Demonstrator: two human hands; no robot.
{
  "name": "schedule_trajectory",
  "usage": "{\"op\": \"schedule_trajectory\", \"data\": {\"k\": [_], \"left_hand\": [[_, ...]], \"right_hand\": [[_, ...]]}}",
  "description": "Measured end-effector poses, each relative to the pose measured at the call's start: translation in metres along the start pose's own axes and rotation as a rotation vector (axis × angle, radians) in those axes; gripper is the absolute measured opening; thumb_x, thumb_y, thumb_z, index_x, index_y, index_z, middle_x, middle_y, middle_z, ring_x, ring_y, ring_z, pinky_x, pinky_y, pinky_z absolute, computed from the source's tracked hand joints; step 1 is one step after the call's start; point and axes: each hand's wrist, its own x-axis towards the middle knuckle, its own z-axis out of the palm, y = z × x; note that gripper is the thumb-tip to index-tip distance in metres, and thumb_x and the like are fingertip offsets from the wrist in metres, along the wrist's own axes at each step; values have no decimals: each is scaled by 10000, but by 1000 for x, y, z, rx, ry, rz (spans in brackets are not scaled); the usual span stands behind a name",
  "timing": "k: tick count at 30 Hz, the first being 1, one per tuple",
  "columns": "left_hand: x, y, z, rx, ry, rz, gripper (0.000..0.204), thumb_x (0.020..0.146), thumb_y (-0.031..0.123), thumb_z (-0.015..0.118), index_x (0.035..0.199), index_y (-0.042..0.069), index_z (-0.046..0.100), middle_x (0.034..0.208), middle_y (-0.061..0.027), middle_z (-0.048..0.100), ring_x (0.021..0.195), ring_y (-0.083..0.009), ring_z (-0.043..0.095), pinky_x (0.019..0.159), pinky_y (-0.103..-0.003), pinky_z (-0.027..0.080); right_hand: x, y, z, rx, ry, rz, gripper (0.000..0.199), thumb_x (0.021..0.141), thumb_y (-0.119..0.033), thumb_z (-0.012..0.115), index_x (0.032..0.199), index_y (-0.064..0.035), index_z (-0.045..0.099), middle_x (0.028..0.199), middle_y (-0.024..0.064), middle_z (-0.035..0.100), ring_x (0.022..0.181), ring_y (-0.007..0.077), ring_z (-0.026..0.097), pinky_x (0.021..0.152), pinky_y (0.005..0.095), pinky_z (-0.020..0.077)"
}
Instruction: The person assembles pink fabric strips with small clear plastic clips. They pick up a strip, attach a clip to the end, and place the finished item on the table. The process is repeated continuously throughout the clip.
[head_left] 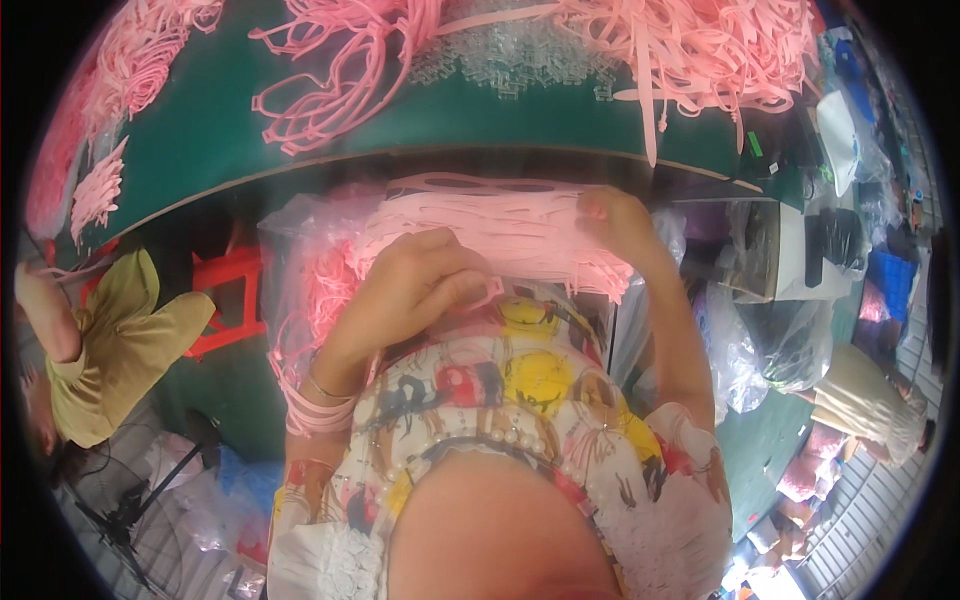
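Observation:
A thick layer of flat pink straps point(470, 222) lies across my lap, just below the table edge. My left hand point(425, 280) is closed over the near left side of the layer. Thumb and fingers pinch a pink strap, whose small looped end point(490, 290) sticks out beside the thumb. At the layer's right end, my right hand point(618, 228) has its fingers curled in on the straps; the fingertips are partly blurred. Several pink straps point(320, 412) hang looped around my left forearm, below a thin bracelet.
On the green table point(420, 125) lie loose pink strap piles point(710, 50) and a heap of small clear plastic pieces point(520, 55). A clear bag point(320, 270) with pink straps stands left of my lap. A red stool point(228, 300) and another person point(120, 350) are further left.

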Motion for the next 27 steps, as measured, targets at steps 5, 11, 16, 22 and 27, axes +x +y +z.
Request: {"op": "schedule_trajectory", "data": {"k": [5, 11, 16, 22, 27], "left_hand": [[2, -3, 2, 20, 4, 10, 148, 847, 170, 582, 870, 55, 672, 743, -123, 572, 701, -292, 547, 629, -382, 428], [6, -7, 0, 38, -44, 44, 142, 858, 136, 563, 892, 39, 660, 758, -105, 582, 713, -272, 546, 651, -358, 417], [8, -4, -1, 29, -53, 88, 137, 853, 122, 564, 883, 19, 649, 760, -118, 584, 719, -288, 550, 653, -366, 422], [7, 1, -3, -103, -52, 2, 169, 862, 161, 582, 898, 14, 657, 926, -139, 590, 824, -278, 587, 731, -351, 448], [25, 8, 14, -187, -62, 104, 165, 868, 171, 593, 914, 30, 665, 1067, -145, 576, 924, -271, 600, 806, -345, 457]], "right_hand": [[-29, -4, 0, -76, -21, -20, 247, 696, -154, 728, 897, -40, 640, 847, 113, 597, 862, 283, 592, 748, 382, 470], [-30, 5, 3, -179, 35, -92, 246, 684, -148, 729, 889, -48, 636, 838, 100, 596, 877, 282, 583, 773, 397, 456], [-24, 1, -6, -126, -46, -62, 231, 686, -102, 709, 892, -32, 632, 858, 128, 619, 842, 281, 593, 741, 367, 475], [-32, -36, -33, 112, -68, -85, 213, 712, -121, 687, 867, -21, 580, 830, 98, 612, 763, 254, 581, 698, 327, 459], [-29, -106, -56, 305, -190, -303, 226, 735, -110, 675, 901, 9, 578, 825, 107, 597, 730, 206, 570, 680, 308, 459]]}}
